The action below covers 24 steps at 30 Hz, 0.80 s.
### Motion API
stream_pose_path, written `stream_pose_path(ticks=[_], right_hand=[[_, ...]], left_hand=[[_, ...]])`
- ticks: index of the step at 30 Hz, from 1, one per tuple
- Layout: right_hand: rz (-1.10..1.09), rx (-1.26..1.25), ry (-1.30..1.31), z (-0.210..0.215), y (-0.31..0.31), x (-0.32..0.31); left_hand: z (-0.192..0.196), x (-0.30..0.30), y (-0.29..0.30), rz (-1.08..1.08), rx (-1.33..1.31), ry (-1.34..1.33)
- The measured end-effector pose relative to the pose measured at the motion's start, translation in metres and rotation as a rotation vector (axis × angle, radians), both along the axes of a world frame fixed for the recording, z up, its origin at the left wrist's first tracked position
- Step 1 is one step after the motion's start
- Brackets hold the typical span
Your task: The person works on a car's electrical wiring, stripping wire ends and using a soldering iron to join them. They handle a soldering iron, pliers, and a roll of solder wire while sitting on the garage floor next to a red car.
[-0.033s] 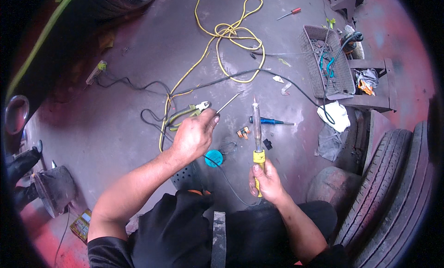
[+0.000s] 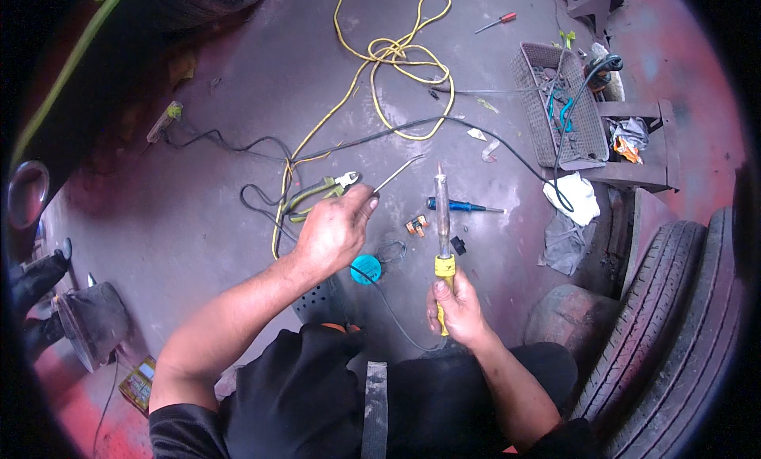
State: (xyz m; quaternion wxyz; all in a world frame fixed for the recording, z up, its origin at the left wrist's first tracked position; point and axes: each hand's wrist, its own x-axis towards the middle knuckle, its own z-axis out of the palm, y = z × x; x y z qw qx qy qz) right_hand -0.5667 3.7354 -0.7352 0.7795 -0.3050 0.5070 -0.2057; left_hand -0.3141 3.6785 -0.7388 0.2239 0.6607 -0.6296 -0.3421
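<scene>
My right hand (image 2: pixel 460 304) is closed around the yellow handle of a soldering iron (image 2: pixel 443 225), whose metal barrel and tip point away from me. To its left, my left hand (image 2: pixel 339 227) pinches a thin metal rod (image 2: pixel 399 174) with a pointed end; any handle is hidden in the fingers. Just beyond that hand lie cutting pliers (image 2: pixel 311 199) with green handles. A round teal tin (image 2: pixel 365 270) sits on the floor between my hands, beside a loop of thin wire (image 2: pixel 391 252). Near the iron's barrel are a blue screwdriver (image 2: pixel 466 207), a small orange-and-white part (image 2: pixel 416 225) and a small black piece (image 2: pixel 458 246).
A tangled yellow cord (image 2: pixel 380 59) and a black cable (image 2: pixel 380 132) cross the floor ahead. A grey basket (image 2: pixel 525 102) of tools stands at the far right, near a white cloth (image 2: pixel 575 197). Tyres (image 2: pixel 642 316) rise on the right. A red-handled screwdriver (image 2: pixel 495 23) lies far off.
The soldering iron's tip has shifted very slightly to the right. The thin rod's tip has also moved slightly right. Both hands keep their hold.
</scene>
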Motion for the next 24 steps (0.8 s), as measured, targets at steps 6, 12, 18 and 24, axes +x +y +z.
stream_pose_path(ticks=[6, 12, 18, 24], right_hand=[[-0.039, -0.029, 0.045, 0.001, -0.002, 0.001], [0.018, -0.064, 0.127, 0.002, 0.002, 0.002], [-0.027, -0.026, 0.111, 0.009, 0.002, 0.002], [-0.006, -0.054, 0.095, 0.011, -0.002, 0.006]], left_hand=[[0.006, -0.003, -0.006, -0.115, -0.073, -0.045], [-0.020, 0.010, -0.012, -0.124, -0.094, -0.119], [-0.001, 0.007, -0.013, 0.039, -0.043, -0.074], [0.001, -0.003, -0.006, -0.139, -0.059, -0.047]])
